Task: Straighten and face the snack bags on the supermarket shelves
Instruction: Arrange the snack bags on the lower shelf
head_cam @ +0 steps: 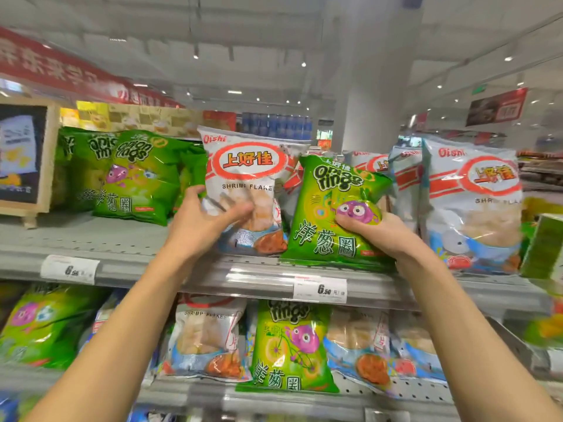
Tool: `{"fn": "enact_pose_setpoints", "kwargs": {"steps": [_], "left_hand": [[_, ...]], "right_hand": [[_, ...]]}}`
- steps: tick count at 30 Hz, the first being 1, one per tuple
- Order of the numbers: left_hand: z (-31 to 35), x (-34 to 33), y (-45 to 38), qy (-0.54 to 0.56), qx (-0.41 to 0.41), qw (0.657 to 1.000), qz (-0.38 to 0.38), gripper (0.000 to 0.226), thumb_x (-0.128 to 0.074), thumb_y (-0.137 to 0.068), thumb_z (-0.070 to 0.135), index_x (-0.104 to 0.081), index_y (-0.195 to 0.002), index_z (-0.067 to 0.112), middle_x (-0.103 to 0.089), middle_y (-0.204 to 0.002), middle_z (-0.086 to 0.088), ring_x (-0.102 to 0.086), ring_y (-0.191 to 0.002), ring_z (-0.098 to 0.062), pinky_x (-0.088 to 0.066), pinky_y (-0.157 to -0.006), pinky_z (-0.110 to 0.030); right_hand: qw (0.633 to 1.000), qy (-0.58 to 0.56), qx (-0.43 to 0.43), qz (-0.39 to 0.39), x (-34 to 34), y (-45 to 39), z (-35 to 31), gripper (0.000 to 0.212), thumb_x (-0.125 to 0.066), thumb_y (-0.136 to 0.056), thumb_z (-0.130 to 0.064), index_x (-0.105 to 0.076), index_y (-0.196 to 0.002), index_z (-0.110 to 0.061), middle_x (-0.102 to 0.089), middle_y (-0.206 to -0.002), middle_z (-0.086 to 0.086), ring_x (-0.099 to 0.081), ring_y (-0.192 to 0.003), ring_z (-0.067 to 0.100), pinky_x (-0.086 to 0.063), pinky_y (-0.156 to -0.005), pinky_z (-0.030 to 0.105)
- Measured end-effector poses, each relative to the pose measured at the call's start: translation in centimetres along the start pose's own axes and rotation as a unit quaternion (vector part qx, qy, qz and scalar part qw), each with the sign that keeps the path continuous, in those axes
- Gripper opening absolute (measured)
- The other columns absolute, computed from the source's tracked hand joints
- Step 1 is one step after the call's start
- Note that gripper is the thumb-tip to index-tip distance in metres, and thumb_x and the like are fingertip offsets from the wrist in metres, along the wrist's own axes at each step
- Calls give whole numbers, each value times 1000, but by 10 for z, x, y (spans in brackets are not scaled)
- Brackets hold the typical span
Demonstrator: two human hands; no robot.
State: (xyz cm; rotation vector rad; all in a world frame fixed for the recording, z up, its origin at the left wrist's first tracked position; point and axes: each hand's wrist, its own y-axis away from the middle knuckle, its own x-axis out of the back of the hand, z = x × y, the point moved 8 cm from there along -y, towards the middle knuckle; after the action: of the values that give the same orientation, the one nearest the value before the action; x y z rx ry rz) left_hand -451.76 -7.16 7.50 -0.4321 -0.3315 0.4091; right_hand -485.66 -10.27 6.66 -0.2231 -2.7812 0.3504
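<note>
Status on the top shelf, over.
Left hand on shrimp flakes bag, fingers spread. Right hand grips tilted onion rings bag. Green bag misplaced among shrimp flakes.

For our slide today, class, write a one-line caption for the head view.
Left hand touches a shrimp flakes bag while right hand grips a tilted onion rings bag.

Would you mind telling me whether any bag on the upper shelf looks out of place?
Yes: a green onion-rings bag sits tilted among the white shrimp-flakes bags, gripped by the right hand. The other green bags stand further left.
</note>
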Motion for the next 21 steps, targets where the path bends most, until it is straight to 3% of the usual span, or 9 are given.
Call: {"fn": "enact_pose_setpoints", "kwargs": {"steps": [4,7,8,11,14,16,18,21], "left_hand": [[-6,-7,-9,14,-7,999,-45,55,-89,-52,57,-64,-93,32,-73,-82,22,-68,-74,7,-46,-60,-16],[-1,-11,-12,25,-17,995,-90,24,-86,-58,51,-72,-77,51,-72,-75,27,-67,-68,10,-46,-52,-8],[-3,-13,-13,26,-6,994,-107,23,-87,-59,50,-73,-78,51,-74,-78,23,-69,-70,6,-48,-55,-11],[-11,-13,-19,34,33,991,-124,43,-89,-58,46,-77,-92,23,-78,-88,11,-74,-81,-6,-51,-70,-23],[-13,-9,-18,54,55,991,-109,54,-90,-53,44,-74,-98,20,-78,-88,11,-74,-83,-9,-52,-71,-26],[-11,-6,-17,74,57,992,-89,58,-90,-50,43,-72,-100,19,-78,-86,10,-74,-78,-8,-52,-65,-23],[-7,-7,-16,95,54,992,-71,59,-91,-52,40,-72,-103,18,-78,-86,8,-74,-74,-7,-52,-59,-20],[6,-20,-15,117,35,991,-62,56,-92,-54,37,-72,-103,17,-78,-86,9,-74,-73,-5,-53,-55,-17]], "right_hand": [[996,-56,-11,-67,-11,-6,1,62,-93,-47,-40,-75,-102,-19,-80,-87,-5,-77,-75,11,-56,-55,18],[996,-63,-16,-61,-11,-7,3,55,-95,-52,-32,-76,-101,-16,-80,-88,-1,-77,-76,15,-58,-58,22],[996,-64,-12,-55,-9,-6,3,51,-95,-57,-27,-76,-102,-15,-80,-87,-1,-77,-74,14,-58,-57,22],[998,-48,20,-31,-4,-4,-7,45,-94,-65,-20,-74,-106,-16,-79,-82,-6,-75,-70,7,-55,-54,17],[998,-24,62,3,4,3,-22,44,-94,-66,-18,-74,-105,-18,-80,-91,-4,-74,-70,3,-55,-56,15],[995,2,91,38,16,11,-34,49,-96,-63,-24,-74,-107,-17,-79,-93,-5,-75,-78,6,-59,-68,21],[990,40,107,80,31,23,-43,64,-97,-58,-37,-69,-113,-22,-77,-102,-5,-73,-94,15,-59,-89,36],[982,63,127,124,58,44,-49,82,-95,-54,-44,-61,-125,-23,-74,-110,-5,-70,-101,18,-55,-97,45]]}}
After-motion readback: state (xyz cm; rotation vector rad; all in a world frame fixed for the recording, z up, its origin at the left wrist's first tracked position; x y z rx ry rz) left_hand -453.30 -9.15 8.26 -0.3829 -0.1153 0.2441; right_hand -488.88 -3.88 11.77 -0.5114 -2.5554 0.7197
